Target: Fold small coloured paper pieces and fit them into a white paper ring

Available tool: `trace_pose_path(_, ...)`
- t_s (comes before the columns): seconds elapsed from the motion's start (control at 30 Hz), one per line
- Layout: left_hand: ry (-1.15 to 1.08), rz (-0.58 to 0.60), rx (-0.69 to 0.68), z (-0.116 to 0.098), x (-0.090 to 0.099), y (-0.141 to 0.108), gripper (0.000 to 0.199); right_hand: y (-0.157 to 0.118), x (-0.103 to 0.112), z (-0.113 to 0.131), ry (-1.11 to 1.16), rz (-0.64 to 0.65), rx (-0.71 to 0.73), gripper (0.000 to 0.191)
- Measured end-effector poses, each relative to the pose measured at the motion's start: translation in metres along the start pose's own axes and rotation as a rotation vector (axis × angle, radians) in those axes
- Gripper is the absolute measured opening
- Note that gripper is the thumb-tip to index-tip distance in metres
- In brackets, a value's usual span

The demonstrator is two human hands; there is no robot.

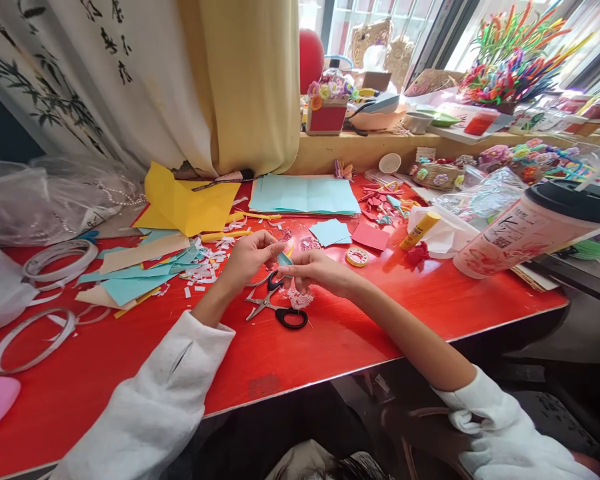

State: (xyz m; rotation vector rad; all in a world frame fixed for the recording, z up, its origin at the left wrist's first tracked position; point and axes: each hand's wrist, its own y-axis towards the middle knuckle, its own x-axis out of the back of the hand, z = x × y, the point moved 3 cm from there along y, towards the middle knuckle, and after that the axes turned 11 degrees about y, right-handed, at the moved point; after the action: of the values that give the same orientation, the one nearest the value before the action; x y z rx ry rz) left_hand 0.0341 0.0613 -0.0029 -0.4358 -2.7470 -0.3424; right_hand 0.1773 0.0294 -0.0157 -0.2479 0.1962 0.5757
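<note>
Between my two hands, above the red table (340, 337), is a small piece of light blue paper (284, 260). My left hand (253, 257) pinches it from the left with thumb and fingers. From the right, my right hand (317, 272) also grips it, partly hiding it. Below my hands lie open scissors (291, 319) with black handles, blades pointing left. A stack of light blue paper squares (331, 232) and a red paper square (371, 236) lie beyond my right hand. A small round tin or case (357, 257) sits beside them.
Paper strips (145, 270), white scraps (207, 267) and tape rolls (60, 260) cover the left side. Yellow paper (185, 200) and larger blue sheets (305, 195) lie at the back. A glue stick (420, 231) and a large drink cup (535, 230) stand on the right.
</note>
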Motion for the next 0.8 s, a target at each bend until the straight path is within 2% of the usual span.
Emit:
trace_pose_path(0.2, -0.007, 0.163, -0.013, -0.005, 0.001, -0.001, 0.026, -0.002, -0.001, -0.001, 0.137, 0.088, -0.043, 0.036)
trace_pose_path(0.43, 0.072, 0.116, -0.069, -0.006, -0.001, -0.001, 0.023, 0.002, 0.003, -0.004, 0.137, 0.041, 0.018, 0.021)
trace_pose_path(0.67, 0.084, 0.076, -0.097, -0.008, 0.002, -0.001, 0.023, -0.001, 0.002, 0.0, 0.259, 0.164, 0.002, 0.02)
trace_pose_path(0.8, 0.038, 0.151, -0.068, -0.012, 0.003, -0.004, 0.029, 0.0, 0.006, 0.002, 0.224, 0.102, 0.057, 0.017)
